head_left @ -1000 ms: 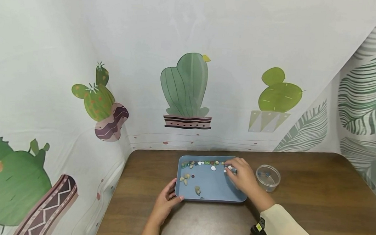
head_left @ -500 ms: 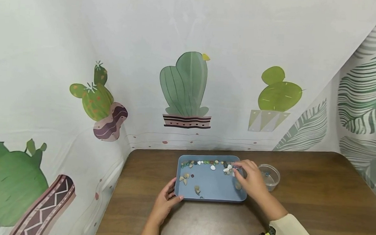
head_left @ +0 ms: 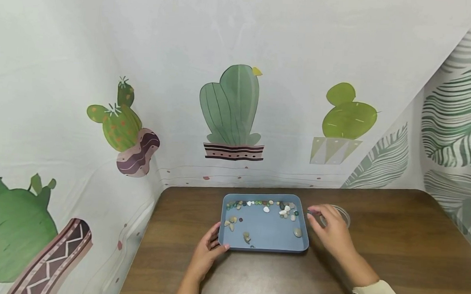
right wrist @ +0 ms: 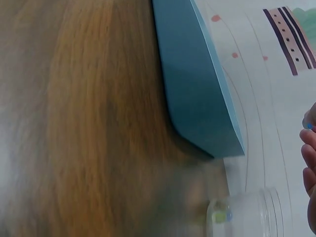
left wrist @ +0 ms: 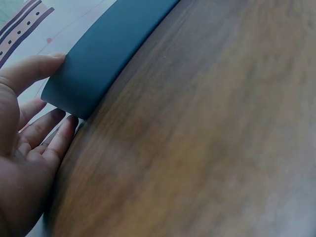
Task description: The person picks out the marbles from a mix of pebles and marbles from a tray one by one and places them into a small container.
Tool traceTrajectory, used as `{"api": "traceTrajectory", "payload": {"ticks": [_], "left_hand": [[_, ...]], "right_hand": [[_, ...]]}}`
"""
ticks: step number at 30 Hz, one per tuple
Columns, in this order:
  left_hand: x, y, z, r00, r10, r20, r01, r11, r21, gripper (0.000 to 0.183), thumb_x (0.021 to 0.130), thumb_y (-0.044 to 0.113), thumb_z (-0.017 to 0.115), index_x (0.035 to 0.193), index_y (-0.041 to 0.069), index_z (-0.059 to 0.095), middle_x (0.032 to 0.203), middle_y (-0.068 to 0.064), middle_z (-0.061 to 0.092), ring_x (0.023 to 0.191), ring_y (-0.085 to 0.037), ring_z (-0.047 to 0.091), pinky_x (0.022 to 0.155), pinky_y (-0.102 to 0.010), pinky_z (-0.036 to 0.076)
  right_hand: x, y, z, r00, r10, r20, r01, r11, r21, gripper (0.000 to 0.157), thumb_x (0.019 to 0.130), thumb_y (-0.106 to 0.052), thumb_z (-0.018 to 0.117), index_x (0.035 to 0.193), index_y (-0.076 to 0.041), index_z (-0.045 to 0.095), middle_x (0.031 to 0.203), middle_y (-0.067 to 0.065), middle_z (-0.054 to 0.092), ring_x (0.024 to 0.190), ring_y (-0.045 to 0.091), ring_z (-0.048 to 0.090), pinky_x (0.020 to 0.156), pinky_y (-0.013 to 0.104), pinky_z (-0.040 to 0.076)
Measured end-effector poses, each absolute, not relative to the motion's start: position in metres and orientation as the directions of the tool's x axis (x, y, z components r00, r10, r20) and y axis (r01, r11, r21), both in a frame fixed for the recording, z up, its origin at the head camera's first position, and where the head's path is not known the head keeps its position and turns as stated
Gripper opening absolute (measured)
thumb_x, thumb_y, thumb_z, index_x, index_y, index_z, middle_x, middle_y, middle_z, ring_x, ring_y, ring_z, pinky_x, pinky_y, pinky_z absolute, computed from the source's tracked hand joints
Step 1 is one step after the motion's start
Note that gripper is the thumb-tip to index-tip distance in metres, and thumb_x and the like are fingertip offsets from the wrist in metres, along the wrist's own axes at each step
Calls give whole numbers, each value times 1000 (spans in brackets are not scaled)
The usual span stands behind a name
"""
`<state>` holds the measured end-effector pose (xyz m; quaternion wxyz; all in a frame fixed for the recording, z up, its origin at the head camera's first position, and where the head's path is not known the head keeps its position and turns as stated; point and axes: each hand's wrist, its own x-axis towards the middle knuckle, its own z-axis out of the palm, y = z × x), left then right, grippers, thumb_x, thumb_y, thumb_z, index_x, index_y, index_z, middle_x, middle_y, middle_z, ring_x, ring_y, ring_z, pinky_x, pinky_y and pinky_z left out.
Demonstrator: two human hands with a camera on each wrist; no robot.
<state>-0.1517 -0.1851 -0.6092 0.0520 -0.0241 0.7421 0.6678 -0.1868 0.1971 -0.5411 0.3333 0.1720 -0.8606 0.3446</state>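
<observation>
A blue rectangular tray point(head_left: 268, 237) lies on the table with small stones in it. My left hand point(head_left: 207, 252) grips its near left corner, thumb at the rim and fingers against the side; the left wrist view shows this hand point(left wrist: 29, 128) up close. Just off the tray's right side, my right hand point(head_left: 333, 230) pinches a small blue stone point(right wrist: 309, 126) between thumb and fingertips, mostly covered by them. Behind that hand stands a round clear plastic tub point(head_left: 345, 217), partly hidden. In the right wrist view the tub point(right wrist: 247, 217) has blue and yellow-green bits inside.
Along the tray's far wall runs a row of coloured stones point(head_left: 258, 203). White pebbles point(head_left: 285, 210) cluster at the far right, tan ones point(head_left: 230, 222) at the left, and a larger pebble point(head_left: 297, 232) near the right wall. A cactus-print cloth point(head_left: 282, 167) hangs behind the wooden table point(head_left: 406, 244).
My right hand has moved right, out of the tray and over in front of the clear tub, with a small blue stone in its fingertips. My left hand stays at the tray corner.
</observation>
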Motion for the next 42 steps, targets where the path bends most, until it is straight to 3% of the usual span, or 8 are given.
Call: {"api": "traceTrajectory", "payload": {"ticks": [7, 11, 16, 24, 31, 33, 37, 42], "left_hand": [[-152, -185, -608, -995, 48, -91, -86, 90, 992, 79, 83, 14, 82, 152, 15, 45, 154, -19, 47, 131, -35, 54, 98, -24, 48], [-153, -185, -609, -996, 53, -75, -70, 90, 994, 79, 83, 14, 82, 152, 14, 45, 153, -20, 48, 132, -37, 53, 100, -27, 48], [-153, -185, -611, -995, 56, -80, -75, 87, 993, 79, 83, 14, 82, 152, 14, 45, 153, -20, 48, 131, -36, 54, 95, -21, 48], [-153, -185, -609, -996, 51, -77, -72, 93, 993, 79, 83, 14, 83, 152, 15, 45, 153, -19, 48, 131, -37, 53, 97, -22, 48], [-153, -184, -606, -995, 48, -82, -78, 90, 993, 79, 83, 13, 82, 152, 15, 45, 153, -19, 49, 133, -36, 52, 100, -26, 47], [-153, -184, -606, -995, 47, -82, -78, 89, 993, 79, 83, 13, 82, 152, 15, 45, 152, -18, 49, 133, -36, 52, 100, -25, 47], [-153, -185, -607, -996, 50, -77, -72, 89, 993, 79, 83, 13, 82, 152, 14, 45, 152, -19, 49, 130, -35, 54, 97, -23, 47], [-153, -186, -610, -995, 58, -76, -70, 98, 993, 79, 84, 14, 82, 153, 13, 44, 151, -20, 49, 127, -34, 55, 95, -21, 48]], "right_hand": [[-179, 218, -546, -727, 0, 687, -485, 707, -515, 25, 75, 6, 80, 97, -3, 71, 94, 7, 69, 93, 8, 53, 88, 15, 36], [-174, 228, -549, -747, 46, 664, -437, 718, -541, 27, 75, 6, 80, 98, -3, 72, 94, 9, 69, 93, 6, 50, 84, 21, 37], [-169, 241, -552, -750, 73, 658, -407, 733, -545, 27, 75, 6, 80, 99, -2, 72, 92, 10, 69, 92, 8, 49, 82, 23, 37], [-167, 254, -556, -745, 100, 659, -385, 742, -549, 26, 74, 8, 80, 98, 0, 73, 90, 12, 69, 90, -7, 42, 77, 21, 36], [-165, 256, -558, -748, 98, 657, -383, 744, -547, 26, 74, 7, 80, 98, 1, 72, 91, 13, 69, 92, -12, 39, 78, 24, 36], [-165, 256, -558, -751, 100, 653, -376, 747, -547, 26, 74, 7, 80, 98, 0, 72, 91, 13, 69, 91, -10, 40, 78, 24, 36], [-165, 256, -558, -772, 108, 627, -346, 755, -556, 30, 77, 4, 80, 106, -1, 73, 100, 15, 70, 92, 9, 50, 82, 25, 36], [-164, 257, -557, -820, 143, 554, -281, 743, -608, 35, 89, -7, 73, 124, -4, 69, 122, 19, 67, 106, 31, 54, 91, 18, 31]]}}
